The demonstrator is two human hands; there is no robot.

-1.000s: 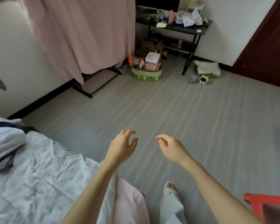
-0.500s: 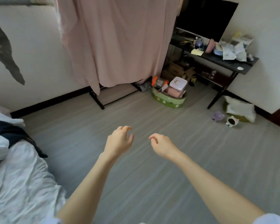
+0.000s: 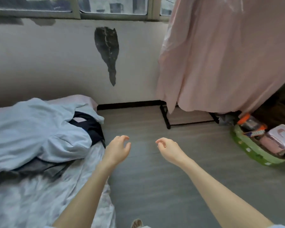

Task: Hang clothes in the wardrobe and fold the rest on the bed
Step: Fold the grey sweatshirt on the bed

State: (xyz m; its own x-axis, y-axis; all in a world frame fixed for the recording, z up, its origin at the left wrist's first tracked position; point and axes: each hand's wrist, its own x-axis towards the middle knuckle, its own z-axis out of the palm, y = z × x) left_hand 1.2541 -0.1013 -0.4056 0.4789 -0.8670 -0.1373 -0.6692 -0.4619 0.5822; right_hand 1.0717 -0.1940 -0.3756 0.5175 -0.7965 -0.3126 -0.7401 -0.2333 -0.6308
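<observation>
Left hand (image 3: 118, 149): being held out empty over the bed's edge, fingers loosely curled.
Right hand (image 3: 169, 148): likewise empty, being held above the floor.
View: being swung left since a second ago, toward the bed (image 3: 39, 203).
Clothes pile (image 3: 39, 129): lying unfolded on the bed, now being brought within reach.
Wardrobe curtain (image 3: 220, 63): hanging right.

There are two hands, the left hand (image 3: 118, 149) and the right hand (image 3: 169, 148). There is one bed (image 3: 39, 195), with one light blue garment (image 3: 31, 132) and one dark garment (image 3: 91, 127) on it. One pink curtain (image 3: 220, 55) hangs. One green basket (image 3: 257, 153) sits on the floor (image 3: 171, 186).
</observation>
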